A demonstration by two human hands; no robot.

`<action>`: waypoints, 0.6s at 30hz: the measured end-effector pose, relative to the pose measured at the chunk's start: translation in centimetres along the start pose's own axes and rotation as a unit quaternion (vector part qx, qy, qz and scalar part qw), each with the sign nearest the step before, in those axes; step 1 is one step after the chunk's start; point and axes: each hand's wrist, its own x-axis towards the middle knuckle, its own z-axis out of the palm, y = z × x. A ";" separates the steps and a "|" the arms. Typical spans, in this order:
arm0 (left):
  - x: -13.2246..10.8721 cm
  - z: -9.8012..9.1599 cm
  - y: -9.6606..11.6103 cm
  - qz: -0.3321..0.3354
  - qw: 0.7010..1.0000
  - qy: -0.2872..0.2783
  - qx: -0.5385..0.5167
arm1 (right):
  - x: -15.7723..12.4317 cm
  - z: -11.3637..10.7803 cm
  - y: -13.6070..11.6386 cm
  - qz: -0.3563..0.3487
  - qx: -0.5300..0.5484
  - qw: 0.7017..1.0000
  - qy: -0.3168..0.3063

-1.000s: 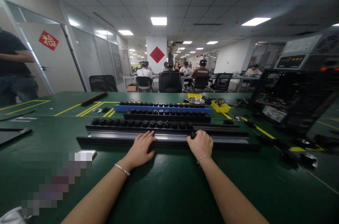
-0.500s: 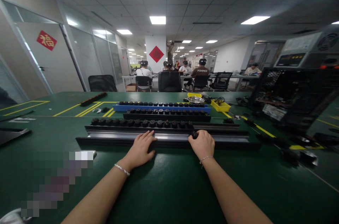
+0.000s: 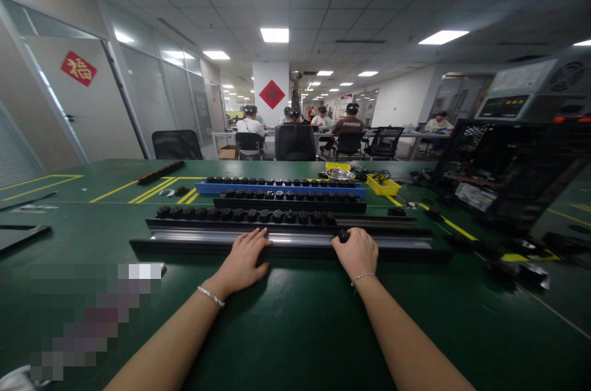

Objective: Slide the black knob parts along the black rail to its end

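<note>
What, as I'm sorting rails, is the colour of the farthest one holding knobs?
Blue: the farthest rail shows best in the head view.

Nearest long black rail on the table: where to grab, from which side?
Probably the middle of the rail, hands spread, from the near edge: it is long, slim, lying flat crosswise. The left hand and right hand sit there.

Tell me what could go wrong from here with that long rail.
The knob pinched by the right hand is small; it may slip and roll away across the table. The left hand only rests flat on the rail, so the rail might slide if pushed.
</note>
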 end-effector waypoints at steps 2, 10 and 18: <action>0.0 0.0 0.0 0.000 1.000 0.001 0.000 | 0.1 0.0 0.2 0.001 0.001 1.000 0.001; 0.1 0.0 -0.1 0.003 1.000 0.004 0.001 | 0.3 -0.2 0.6 0.013 -0.008 1.000 0.001; 0.0 0.1 -0.2 0.006 1.000 0.009 0.005 | 0.4 -0.5 0.8 0.023 -0.015 1.000 0.003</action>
